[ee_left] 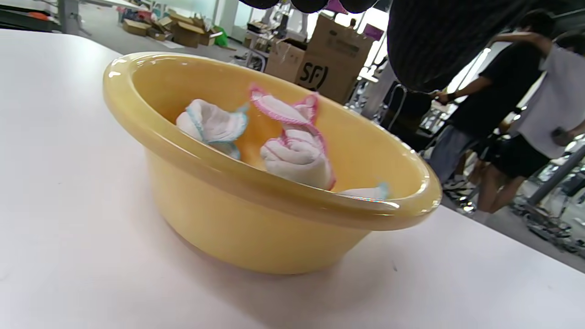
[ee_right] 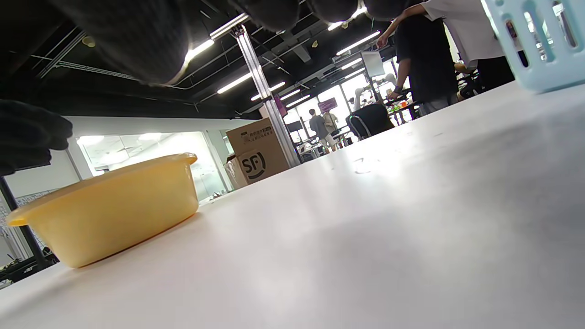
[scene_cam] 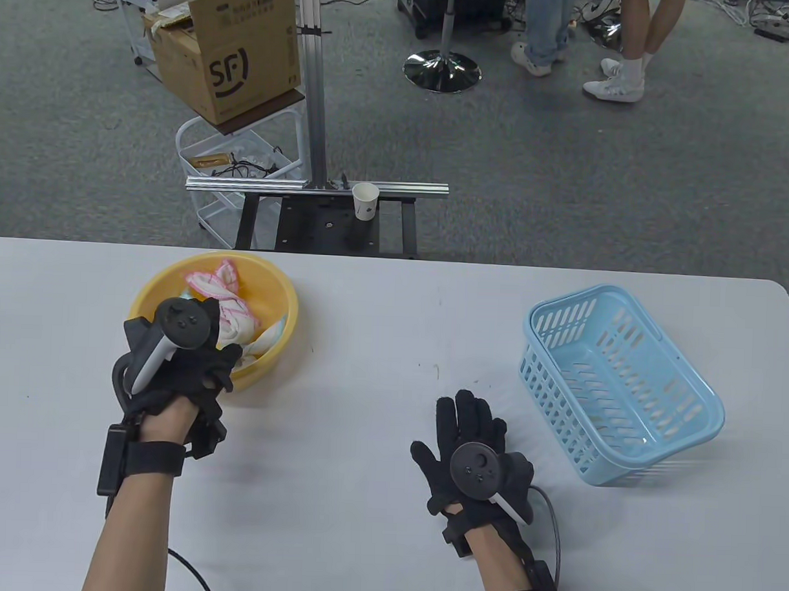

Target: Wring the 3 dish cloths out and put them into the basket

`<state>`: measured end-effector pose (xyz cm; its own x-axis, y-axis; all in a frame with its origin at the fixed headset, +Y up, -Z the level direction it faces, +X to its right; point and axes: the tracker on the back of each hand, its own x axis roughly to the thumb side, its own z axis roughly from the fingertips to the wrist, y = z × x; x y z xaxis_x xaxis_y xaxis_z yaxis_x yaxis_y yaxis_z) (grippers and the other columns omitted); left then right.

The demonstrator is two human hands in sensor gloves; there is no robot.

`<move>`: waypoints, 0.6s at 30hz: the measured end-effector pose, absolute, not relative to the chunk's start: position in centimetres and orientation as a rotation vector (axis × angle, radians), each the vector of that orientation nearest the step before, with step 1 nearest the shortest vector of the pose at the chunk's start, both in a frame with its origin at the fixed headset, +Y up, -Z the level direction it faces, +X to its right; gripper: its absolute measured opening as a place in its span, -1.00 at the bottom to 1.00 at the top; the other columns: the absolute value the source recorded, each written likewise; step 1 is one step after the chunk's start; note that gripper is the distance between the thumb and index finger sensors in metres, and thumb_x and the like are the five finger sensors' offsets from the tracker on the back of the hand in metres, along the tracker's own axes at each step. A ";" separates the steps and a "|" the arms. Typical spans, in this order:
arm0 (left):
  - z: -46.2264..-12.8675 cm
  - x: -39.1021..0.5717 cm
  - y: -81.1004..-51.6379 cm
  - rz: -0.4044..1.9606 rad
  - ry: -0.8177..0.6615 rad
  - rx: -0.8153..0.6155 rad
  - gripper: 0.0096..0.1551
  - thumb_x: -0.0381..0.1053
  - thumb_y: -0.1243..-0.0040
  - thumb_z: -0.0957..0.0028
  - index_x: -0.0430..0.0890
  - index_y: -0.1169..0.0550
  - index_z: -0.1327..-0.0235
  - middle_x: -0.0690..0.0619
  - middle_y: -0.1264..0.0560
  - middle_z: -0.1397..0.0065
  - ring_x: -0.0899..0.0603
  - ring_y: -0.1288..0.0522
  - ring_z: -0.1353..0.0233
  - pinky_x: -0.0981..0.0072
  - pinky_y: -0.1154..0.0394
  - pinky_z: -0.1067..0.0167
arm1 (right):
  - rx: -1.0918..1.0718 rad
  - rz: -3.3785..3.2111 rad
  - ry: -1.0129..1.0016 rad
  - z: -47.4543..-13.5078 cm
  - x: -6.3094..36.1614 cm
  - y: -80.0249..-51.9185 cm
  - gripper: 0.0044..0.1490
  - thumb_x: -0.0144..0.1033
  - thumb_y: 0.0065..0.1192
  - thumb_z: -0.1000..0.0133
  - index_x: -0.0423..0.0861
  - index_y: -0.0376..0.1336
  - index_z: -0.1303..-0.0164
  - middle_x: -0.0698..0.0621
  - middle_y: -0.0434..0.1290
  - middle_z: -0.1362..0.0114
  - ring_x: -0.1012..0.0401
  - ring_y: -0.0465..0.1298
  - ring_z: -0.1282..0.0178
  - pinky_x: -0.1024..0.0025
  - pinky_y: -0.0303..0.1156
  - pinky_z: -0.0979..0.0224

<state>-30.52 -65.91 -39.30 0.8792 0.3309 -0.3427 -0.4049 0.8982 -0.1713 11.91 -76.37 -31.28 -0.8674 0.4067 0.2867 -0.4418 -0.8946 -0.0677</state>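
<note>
A yellow bowl [scene_cam: 286, 290] stands at the table's left and holds crumpled white dish cloths: a pink-edged cloth [scene_cam: 229, 302] and a blue-edged cloth [scene_cam: 267, 339]. The left wrist view shows the pink-edged cloth [ee_left: 297, 153], a blue-edged cloth [ee_left: 210, 123] and another blue edge [ee_left: 368, 191] inside the bowl [ee_left: 256, 228]. My left hand [scene_cam: 221, 360] hovers over the bowl's near rim with fingers loosely bent, holding nothing. My right hand [scene_cam: 458, 420] lies flat on the table between the bowl and the light blue basket [scene_cam: 624, 394]. The basket is empty.
Beyond the table's far edge stand a metal frame [scene_cam: 314, 186] with a paper cup [scene_cam: 365, 201] on it, a cardboard box [scene_cam: 228, 50] on a cart, and people's legs [scene_cam: 626, 51] on the carpet. Cables trail from both wrists.
</note>
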 end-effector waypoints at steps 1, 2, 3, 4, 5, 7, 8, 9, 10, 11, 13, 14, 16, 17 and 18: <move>-39.6 -30.7 -66.1 0.390 0.320 -0.256 0.05 0.27 -0.28 -0.01 0.27 0.05 -0.63 0.28 0.13 -0.72 -0.11 0.13 -0.77 -0.21 0.12 -0.62 | 0.369 2.665 -0.181 -31.3 11.9 -76.4 0.05 0.24 0.14 -0.18 -0.13 -0.17 -0.63 -0.30 -0.18 -0.71 -0.33 -0.11 -0.68 -0.50 -0.12 -0.51; -40.0 -31.0 -66.4 0.395 0.337 -0.271 0.04 0.26 -0.28 -0.02 0.27 0.05 -0.63 0.28 0.13 -0.72 -0.10 0.12 -0.77 -0.21 0.12 -0.62 | 0.369 2.663 -0.183 -31.3 12.0 -76.3 0.05 0.23 0.14 -0.18 -0.13 -0.16 -0.63 -0.29 -0.18 -0.71 -0.33 -0.11 -0.68 -0.50 -0.12 -0.51; -40.3 -31.1 -66.6 0.398 0.348 -0.281 0.04 0.25 -0.28 -0.02 0.27 0.04 -0.63 0.28 0.12 -0.72 -0.11 0.12 -0.77 -0.21 0.11 -0.62 | 0.370 2.663 -0.185 -31.3 12.0 -76.3 0.04 0.24 0.14 -0.19 -0.12 -0.16 -0.63 -0.29 -0.17 -0.71 -0.33 -0.10 -0.68 -0.50 -0.12 -0.51; -40.7 -31.2 -66.9 0.400 0.349 -0.296 0.04 0.25 -0.28 -0.02 0.27 0.04 -0.63 0.28 0.11 -0.72 -0.10 0.11 -0.77 -0.21 0.11 -0.62 | 0.368 2.662 -0.186 -31.3 12.0 -76.3 0.04 0.23 0.14 -0.19 -0.13 -0.16 -0.63 -0.30 -0.17 -0.71 -0.33 -0.10 -0.68 -0.50 -0.12 -0.51; -41.1 -31.4 -67.2 0.399 0.360 -0.312 0.03 0.24 -0.28 -0.02 0.27 0.03 -0.63 0.28 0.10 -0.72 -0.11 0.11 -0.77 -0.21 0.10 -0.62 | 0.368 2.661 -0.188 -31.3 12.0 -76.3 0.05 0.23 0.14 -0.19 -0.13 -0.16 -0.63 -0.30 -0.17 -0.71 -0.33 -0.10 -0.68 -0.50 -0.11 -0.51; -41.7 -31.5 -67.7 0.407 0.369 -0.340 0.00 0.22 -0.29 -0.02 0.26 0.00 -0.63 0.26 0.07 -0.71 -0.11 0.08 -0.76 -0.20 0.09 -0.62 | 0.366 2.655 -0.189 -31.2 12.0 -76.3 0.04 0.23 0.14 -0.19 -0.13 -0.16 -0.63 -0.30 -0.17 -0.71 -0.34 -0.10 -0.68 -0.50 -0.11 -0.51; -42.0 -31.4 -67.8 0.413 0.366 -0.350 -0.02 0.21 -0.29 -0.03 0.26 -0.03 -0.63 0.27 0.05 -0.71 -0.11 0.07 -0.76 -0.20 0.09 -0.62 | 0.366 2.654 -0.188 -31.2 12.0 -76.3 0.04 0.23 0.14 -0.19 -0.13 -0.16 -0.63 -0.30 -0.17 -0.71 -0.34 -0.09 -0.68 -0.50 -0.11 -0.51; -42.4 -31.3 -68.1 0.411 0.371 -0.359 -0.04 0.20 -0.30 -0.03 0.25 -0.08 -0.63 0.25 0.01 -0.71 -0.11 0.04 -0.75 -0.20 0.08 -0.62 | 0.366 2.653 -0.187 -31.2 12.1 -76.3 0.04 0.23 0.14 -0.19 -0.13 -0.16 -0.63 -0.30 -0.16 -0.71 -0.33 -0.09 -0.68 -0.50 -0.11 -0.51; -42.7 -31.2 -68.3 0.405 0.366 -0.371 -0.06 0.19 -0.31 -0.02 0.24 -0.10 -0.62 0.25 -0.01 -0.70 -0.12 0.01 -0.75 -0.19 0.06 -0.62 | 0.370 2.652 -0.188 -31.2 12.1 -76.3 0.04 0.23 0.14 -0.19 -0.13 -0.15 -0.63 -0.30 -0.16 -0.71 -0.34 -0.09 -0.68 -0.50 -0.10 -0.51; -42.9 -31.0 -68.4 0.401 0.355 -0.377 -0.08 0.17 -0.32 -0.02 0.24 -0.14 -0.62 0.24 -0.04 -0.70 -0.12 -0.03 -0.74 -0.18 0.03 -0.62 | 0.373 2.653 -0.186 -31.2 12.1 -76.3 0.04 0.22 0.14 -0.19 -0.13 -0.16 -0.63 -0.30 -0.16 -0.71 -0.33 -0.09 -0.68 -0.50 -0.10 -0.51; -43.6 -30.4 -68.7 0.389 0.320 -0.393 -0.13 0.16 -0.33 -0.02 0.22 -0.21 -0.60 0.22 -0.12 -0.68 -0.13 -0.12 -0.71 -0.16 -0.02 -0.61 | 0.366 2.652 -0.182 -31.2 12.2 -76.3 0.03 0.22 0.14 -0.19 -0.13 -0.15 -0.63 -0.30 -0.15 -0.71 -0.34 -0.08 -0.68 -0.50 -0.10 -0.51; -44.0 -30.0 -68.7 0.397 0.300 -0.404 -0.14 0.16 -0.34 -0.01 0.21 -0.23 -0.59 0.21 -0.14 -0.66 -0.14 -0.15 -0.69 -0.15 -0.05 -0.60 | 0.365 2.653 -0.178 -31.3 12.2 -76.4 0.03 0.22 0.14 -0.19 -0.13 -0.15 -0.63 -0.30 -0.15 -0.71 -0.34 -0.07 -0.68 -0.50 -0.09 -0.51; -44.6 -29.2 -68.8 0.415 0.268 -0.410 -0.16 0.14 -0.36 -0.01 0.20 -0.27 -0.57 0.20 -0.18 -0.65 -0.15 -0.20 -0.66 -0.12 -0.10 -0.59 | 0.362 2.657 -0.166 -31.3 12.3 -76.6 0.03 0.22 0.14 -0.19 -0.14 -0.14 -0.63 -0.30 -0.14 -0.71 -0.34 -0.06 -0.67 -0.50 -0.09 -0.51; -45.1 -28.7 -68.8 0.421 0.249 -0.417 -0.17 0.13 -0.36 -0.01 0.20 -0.27 -0.57 0.20 -0.19 -0.64 -0.15 -0.21 -0.65 -0.11 -0.12 -0.59 | 0.363 2.655 -0.161 -31.3 12.3 -76.6 0.03 0.21 0.14 -0.19 -0.14 -0.14 -0.63 -0.30 -0.14 -0.71 -0.34 -0.06 -0.67 -0.50 -0.08 -0.51; -45.4 -28.4 -68.9 0.428 0.236 -0.423 -0.18 0.12 -0.35 -0.02 0.20 -0.27 -0.57 0.19 -0.20 -0.64 -0.15 -0.23 -0.64 -0.10 -0.14 -0.58 | 0.365 2.652 -0.154 -31.3 12.3 -76.7 0.03 0.21 0.15 -0.19 -0.14 -0.14 -0.63 -0.30 -0.14 -0.71 -0.34 -0.05 -0.67 -0.50 -0.07 -0.51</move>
